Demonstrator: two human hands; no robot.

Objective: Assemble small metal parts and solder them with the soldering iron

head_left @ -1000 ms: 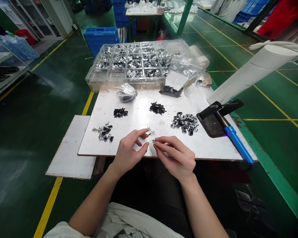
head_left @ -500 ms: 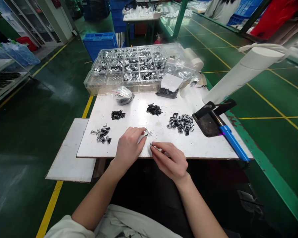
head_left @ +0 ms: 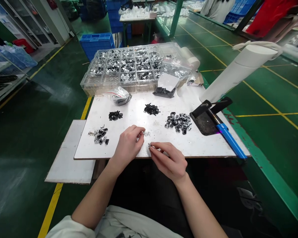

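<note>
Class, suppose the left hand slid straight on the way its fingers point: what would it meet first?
The left hand would probably first meet the tiny silver pieces scattered just beyond its fingertips; whether they touch is unclear.

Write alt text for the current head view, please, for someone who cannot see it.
A bare right hand pinches a small shiny part at a white tabletop, the left hand beside tiny silver pieces. Beyond lie two black piles and a clear compartment box.
</note>
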